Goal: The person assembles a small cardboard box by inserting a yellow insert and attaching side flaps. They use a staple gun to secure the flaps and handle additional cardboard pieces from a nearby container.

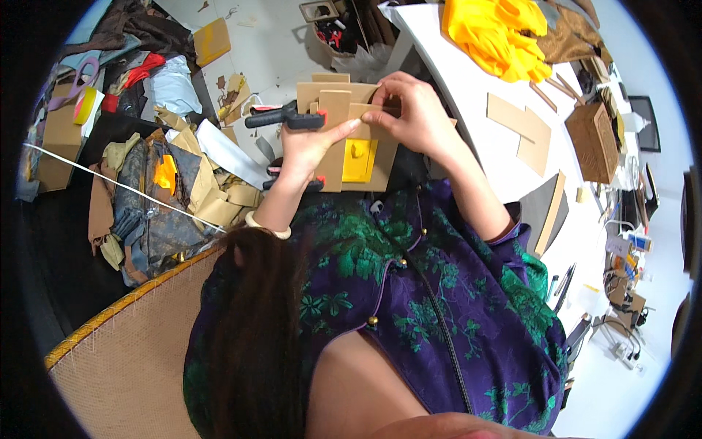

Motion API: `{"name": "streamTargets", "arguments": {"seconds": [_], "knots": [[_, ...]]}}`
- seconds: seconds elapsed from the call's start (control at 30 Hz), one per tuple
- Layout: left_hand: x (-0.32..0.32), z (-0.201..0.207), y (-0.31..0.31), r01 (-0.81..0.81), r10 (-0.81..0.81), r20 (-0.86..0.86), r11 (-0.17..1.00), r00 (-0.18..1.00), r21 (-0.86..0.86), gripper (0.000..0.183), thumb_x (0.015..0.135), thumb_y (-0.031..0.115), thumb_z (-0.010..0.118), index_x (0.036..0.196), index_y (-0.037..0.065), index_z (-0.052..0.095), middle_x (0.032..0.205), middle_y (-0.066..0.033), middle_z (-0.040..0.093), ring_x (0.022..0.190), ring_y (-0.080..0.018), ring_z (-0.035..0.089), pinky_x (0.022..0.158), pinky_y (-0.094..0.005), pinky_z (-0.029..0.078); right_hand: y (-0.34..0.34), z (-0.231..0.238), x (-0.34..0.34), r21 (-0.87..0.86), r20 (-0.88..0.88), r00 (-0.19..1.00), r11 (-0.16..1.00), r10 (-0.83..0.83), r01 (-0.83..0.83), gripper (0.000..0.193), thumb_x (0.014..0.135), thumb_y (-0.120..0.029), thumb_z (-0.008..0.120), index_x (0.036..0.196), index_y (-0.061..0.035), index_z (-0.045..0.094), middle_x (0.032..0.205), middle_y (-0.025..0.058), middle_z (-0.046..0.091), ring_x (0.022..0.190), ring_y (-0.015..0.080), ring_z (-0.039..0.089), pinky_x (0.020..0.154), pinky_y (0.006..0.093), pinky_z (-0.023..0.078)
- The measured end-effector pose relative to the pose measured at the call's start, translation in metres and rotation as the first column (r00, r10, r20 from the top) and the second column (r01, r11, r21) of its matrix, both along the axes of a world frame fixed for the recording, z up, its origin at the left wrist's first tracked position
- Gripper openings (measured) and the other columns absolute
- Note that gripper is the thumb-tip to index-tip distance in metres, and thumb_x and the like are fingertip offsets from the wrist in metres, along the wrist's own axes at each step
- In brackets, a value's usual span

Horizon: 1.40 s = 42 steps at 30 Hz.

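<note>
In front of my body I hold up an assembly of flat light-brown board pieces (336,157). A bright yellow panel (359,161) with a small raised bump is set into its lower middle. My left hand (311,151) grips the left side, thumb across the front, its other fingers hidden. Near that thumb a black spring clamp (281,116) with orange-red tips bites the left edge; a second black clamp (313,186) is lower down, partly covered by my wrist. My right hand (418,117) pinches the upper right part of the boards between curled fingers and thumb.
To the right, a white table (468,135) carries yellow cloth (493,36), loose board pieces (532,157) and a brown carved box (592,141). Fabric and paper scraps (212,194) are heaped at left, with purple scissors (86,75) and a tape roll (85,106). A woven chair (139,336) is lower left.
</note>
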State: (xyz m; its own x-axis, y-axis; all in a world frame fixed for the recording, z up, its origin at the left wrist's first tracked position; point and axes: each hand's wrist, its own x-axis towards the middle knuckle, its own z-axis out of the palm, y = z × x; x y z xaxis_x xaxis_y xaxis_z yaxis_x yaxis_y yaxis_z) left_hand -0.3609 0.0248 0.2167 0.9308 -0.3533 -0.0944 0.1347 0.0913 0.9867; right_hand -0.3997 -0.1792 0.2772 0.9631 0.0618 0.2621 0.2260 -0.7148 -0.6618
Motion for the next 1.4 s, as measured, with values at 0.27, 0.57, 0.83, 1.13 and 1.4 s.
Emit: {"name": "streamTargets", "arguments": {"seconds": [0.27,0.57,0.83,1.13,1.4], "knots": [[0.046,-0.012,0.051,-0.222,0.220,-0.160,0.975,0.962,0.007,0.046,0.073,-0.003,0.085,0.115,0.000,0.067,0.109,-0.0074,0.071,0.097,-0.0160,0.068,0.088,-0.0305,0.055,0.047,-0.005,0.081,-0.045,-0.073,0.981,0.982,0.179,-0.183,0.032,0.074,-0.030,0.082,0.084,-0.0038,0.066,0.089,0.0163,0.065,0.084,0.0357,0.067,0.076,0.0430,0.055],[0.170,-0.086,0.179,-0.573,0.558,-0.337,0.817,0.759,0.062,0.059,0.077,-0.001,0.081,0.130,-0.001,0.056,0.122,-0.0099,0.064,0.111,-0.0204,0.062,0.095,-0.0333,0.050,-0.019,-0.229,0.348,0.107,-0.390,0.851,0.900,-0.353,0.422,0.021,0.090,-0.023,0.069,0.095,-0.0025,0.073,0.085,0.0083,0.073,0.078,0.0144,0.067,0.073,0.0316,0.052],[0.287,-0.163,0.180,-0.730,0.743,-0.321,0.657,0.587,0.187,0.060,0.080,0.006,0.081,0.132,-0.002,0.053,0.122,-0.0115,0.064,0.110,-0.0211,0.062,0.097,-0.0334,0.048,-0.083,-0.437,0.538,-0.410,-0.309,0.637,0.703,-0.707,0.581,0.060,0.082,-0.031,0.072,0.132,-0.0073,0.048,0.135,0.0198,0.052,0.121,0.0397,0.056,0.100,0.0464,0.048],[0.327,-0.198,0.135,-0.657,0.654,-0.420,0.736,0.629,0.162,0.056,0.078,0.006,0.083,0.127,-0.003,0.058,0.120,-0.0099,0.066,0.107,-0.0193,0.064,0.094,-0.0331,0.050,-0.088,-0.397,0.527,-0.482,-0.079,0.845,0.762,-0.528,0.432,0.027,0.087,-0.024,0.068,0.104,-0.0039,0.063,0.108,0.0212,0.068,0.096,0.0436,0.066,0.081,0.0512,0.054],[0.294,-0.113,0.111,-0.498,0.493,-0.293,0.865,0.819,0.060,0.048,0.083,0.011,0.080,0.127,-0.001,0.063,0.117,-0.0104,0.069,0.107,-0.0176,0.064,0.096,-0.0318,0.048,-0.046,-0.166,0.339,0.684,0.039,0.811,0.607,-0.584,0.405,0.029,0.078,-0.014,0.085,0.078,-0.0065,0.057,0.068,-0.0002,0.060,0.061,0.0067,0.053,0.052,0.0248,0.044]]}}
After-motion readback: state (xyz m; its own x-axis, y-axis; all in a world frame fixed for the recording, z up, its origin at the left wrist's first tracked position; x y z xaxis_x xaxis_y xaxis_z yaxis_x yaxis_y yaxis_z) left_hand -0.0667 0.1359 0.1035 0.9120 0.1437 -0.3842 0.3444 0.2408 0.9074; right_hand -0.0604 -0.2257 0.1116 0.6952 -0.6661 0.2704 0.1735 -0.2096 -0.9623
